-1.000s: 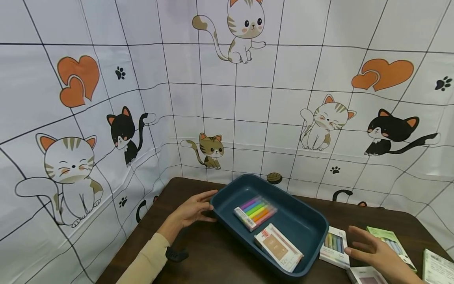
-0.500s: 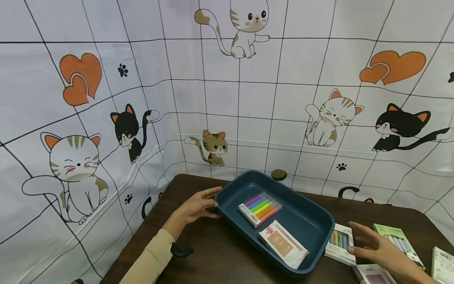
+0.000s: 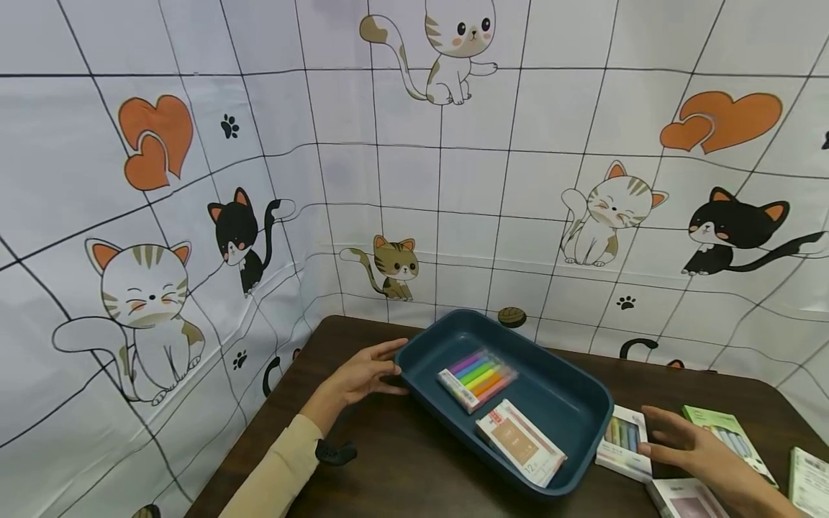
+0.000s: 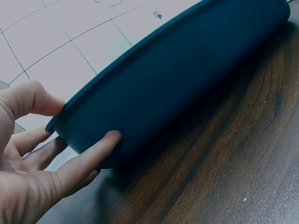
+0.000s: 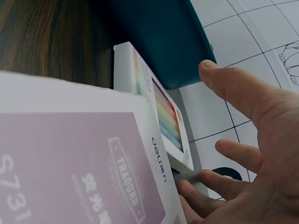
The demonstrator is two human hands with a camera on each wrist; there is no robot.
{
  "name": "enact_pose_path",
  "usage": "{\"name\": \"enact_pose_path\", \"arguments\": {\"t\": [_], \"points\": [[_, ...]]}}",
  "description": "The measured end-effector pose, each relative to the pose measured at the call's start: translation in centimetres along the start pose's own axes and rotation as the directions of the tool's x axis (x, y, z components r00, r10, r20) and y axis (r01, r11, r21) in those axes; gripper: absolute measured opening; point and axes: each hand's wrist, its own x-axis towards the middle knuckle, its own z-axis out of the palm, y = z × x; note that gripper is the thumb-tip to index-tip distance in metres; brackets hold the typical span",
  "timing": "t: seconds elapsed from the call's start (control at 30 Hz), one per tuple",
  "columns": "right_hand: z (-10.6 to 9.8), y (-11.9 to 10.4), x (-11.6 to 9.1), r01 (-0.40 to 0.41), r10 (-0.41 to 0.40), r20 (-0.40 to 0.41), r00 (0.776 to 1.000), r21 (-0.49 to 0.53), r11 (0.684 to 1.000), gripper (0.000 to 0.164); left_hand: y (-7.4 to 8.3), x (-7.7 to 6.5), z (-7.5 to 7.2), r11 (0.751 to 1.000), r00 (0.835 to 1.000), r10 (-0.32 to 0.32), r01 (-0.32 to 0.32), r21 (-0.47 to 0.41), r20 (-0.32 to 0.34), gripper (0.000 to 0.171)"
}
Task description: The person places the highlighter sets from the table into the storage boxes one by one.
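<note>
A dark teal plastic tray (image 3: 550, 396) stands on the brown table. Inside it lie a clear pack of rainbow-coloured pens (image 3: 478, 380) and a white box with a tan label (image 3: 521, 442). My left hand (image 3: 363, 378) is at the tray's left corner; in the left wrist view one fingertip meets the rim (image 4: 100, 77) and another touches the side wall. My right hand (image 3: 699, 457) holds nothing, its fingers spread beside a white windowed box with coloured sticks (image 3: 624, 439) and above a box with a lilac label (image 5: 70, 163).
A green box (image 3: 728, 439) lies beyond the right hand, and another white box (image 3: 809, 482) sits near the table's right edge. White cloth printed with cats (image 3: 466, 180) hangs close behind and left of the table. A dark wristband (image 3: 335, 453) hangs at the left wrist.
The head view has shifted slightly. Tray, boxes and both hands keep their places relative to one another.
</note>
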Motion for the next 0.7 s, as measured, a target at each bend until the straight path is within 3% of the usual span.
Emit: {"name": "enact_pose_path", "arguments": {"t": [0.1, 0.37, 0.53, 0.7], "points": [[-0.06, 0.10, 0.17, 0.003, -0.003, 0.011, 1.000, 0.000, 1.000, 0.082, -0.26, -0.26, -0.08, 1.000, 1.000, -0.008, 0.008, -0.005, -0.010, 0.073], [0.51, -0.41, 0.92, 0.143, -0.140, 0.073, 0.988, -0.049, 0.988, 0.083, -0.37, -0.79, -0.37, 1.000, 1.000, -0.007, 0.007, -0.003, -0.025, 0.071], [0.46, -0.23, 0.88, 0.185, -0.181, 0.048, 0.982, -0.087, 0.979, 0.080, -0.11, -0.43, -0.22, 1.000, 1.000, -0.007, 0.007, -0.018, -0.001, 0.072], [0.02, 0.15, 0.79, 0.177, -0.180, -0.003, 0.984, -0.148, 0.973, 0.080, 0.08, 0.11, 0.06, 1.000, 1.000, -0.005, 0.005, -0.011, -0.001, 0.072]]}}
